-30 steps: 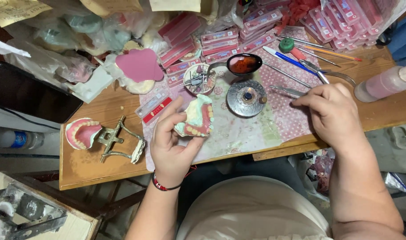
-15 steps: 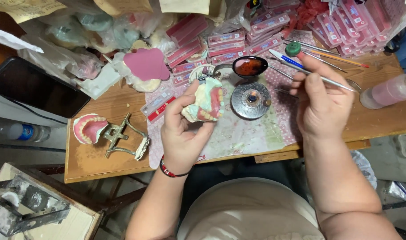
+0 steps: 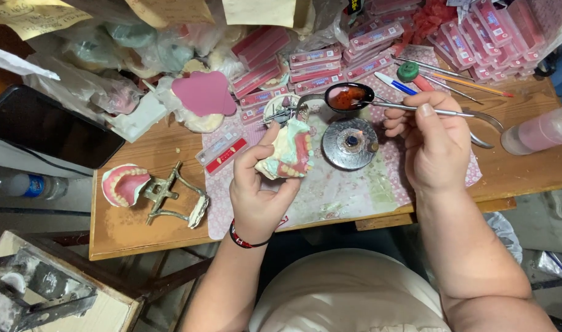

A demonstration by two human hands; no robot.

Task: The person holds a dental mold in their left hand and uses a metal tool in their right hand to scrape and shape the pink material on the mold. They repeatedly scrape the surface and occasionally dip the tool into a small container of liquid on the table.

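Black tablet (image 3: 47, 126), pink bottle (image 3: 539, 130), articulator (image 3: 170, 197)

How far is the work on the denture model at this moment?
Done: teeth already stand in the denture model, and another denture on a metal frame sits aside on the table. In hand: the left hand holds the model up; the right hand holds a thin metal instrument beside the spoon of red wax, near the small burner. What is left cannot be told.
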